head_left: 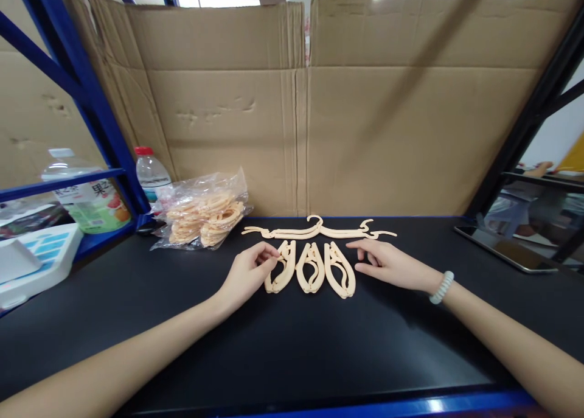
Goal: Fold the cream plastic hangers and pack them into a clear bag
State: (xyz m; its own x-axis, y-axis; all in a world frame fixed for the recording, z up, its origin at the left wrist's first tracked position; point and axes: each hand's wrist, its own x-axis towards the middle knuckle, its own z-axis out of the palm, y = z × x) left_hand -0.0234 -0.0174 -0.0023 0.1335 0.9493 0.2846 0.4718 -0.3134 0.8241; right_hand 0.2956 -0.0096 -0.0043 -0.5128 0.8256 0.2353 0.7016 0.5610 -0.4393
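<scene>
Three folded cream plastic hangers lie side by side on the black tabletop [292, 351]: a left one [279, 274], a middle one [311, 267] and a right one [340, 269]. Behind them an unfolded hanger [319, 229] lies flat, spread wide. My left hand [249, 274] pinches the top of the left folded hanger with thumb and fingertips. My right hand [387, 263] rests on the table just right of the right folded hanger, fingers loosely apart, its forefinger reaching toward that hanger's top. A white bead bracelet [442, 287] is on my right wrist.
A clear plastic bag [203, 214] of more hangers lies at the back left. Beside it stand a small water bottle [150, 171] and a larger juice bottle [86, 193] behind a blue rack post [95, 114]. Cardboard sheets [365, 120] wall the back. A tablet [506, 247] lies far right.
</scene>
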